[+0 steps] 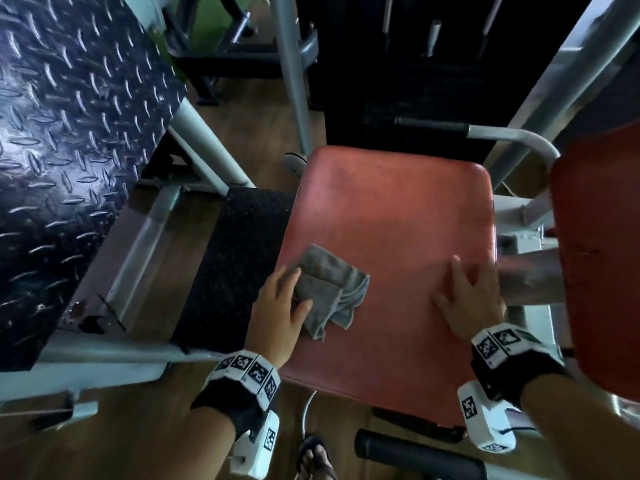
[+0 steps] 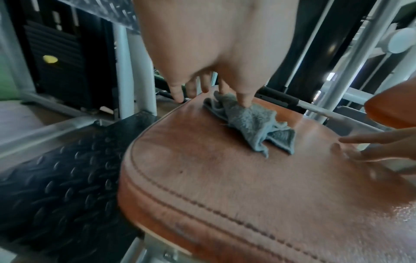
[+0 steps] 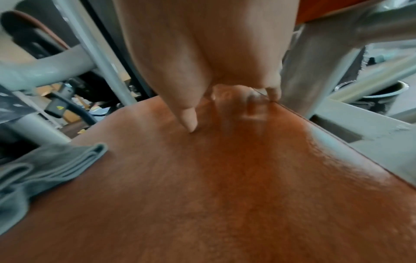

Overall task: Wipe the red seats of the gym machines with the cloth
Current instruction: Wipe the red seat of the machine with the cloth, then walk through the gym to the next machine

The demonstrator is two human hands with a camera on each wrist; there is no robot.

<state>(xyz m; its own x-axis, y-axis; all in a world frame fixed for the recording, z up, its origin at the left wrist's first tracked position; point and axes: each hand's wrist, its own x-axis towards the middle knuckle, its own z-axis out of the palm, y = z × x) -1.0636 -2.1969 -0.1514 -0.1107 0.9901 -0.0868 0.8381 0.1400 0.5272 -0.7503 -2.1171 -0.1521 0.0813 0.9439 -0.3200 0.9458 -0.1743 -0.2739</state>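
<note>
Red vinyl seat (image 1: 388,216) right under me, worn and a bit shiny, and the grey cloth (image 1: 329,289) is bunched up on its near-left part. My left hand (image 1: 280,306) is on the cloth's left end, thumb and index finger curled onto it; the other fingers (image 2: 178,92) hang off past the seat's left edge, loosely spread. I'd call that a light hold, not a proper fistful.

My right hand (image 1: 471,299) is flat on the seat near the right edge, fingers straight and spread, holding nothing, just bracing.

What matters for the next stroke, I reckon: the cloth trails off rightwards and toward me from my left fingers, its long axis running diagonally across the seat, and most of the bare seat lies ahead and to the right of it. Left hand is the nearer one by far; the right is well apart from the cloth. So the wipe probably goes forward and across, with the right hand needing to get out of the way.

Head view shows the whole seat and both hands at once, plus a second red pad (image 1: 599,258) off to the right. Only the left wrist view shows the stitched seam along the near edge and which fingers actually sit on the cloth. Right wrist view shows my thumb tip touching the vinyl, with the cloth's folded edge off to the left.
</note>
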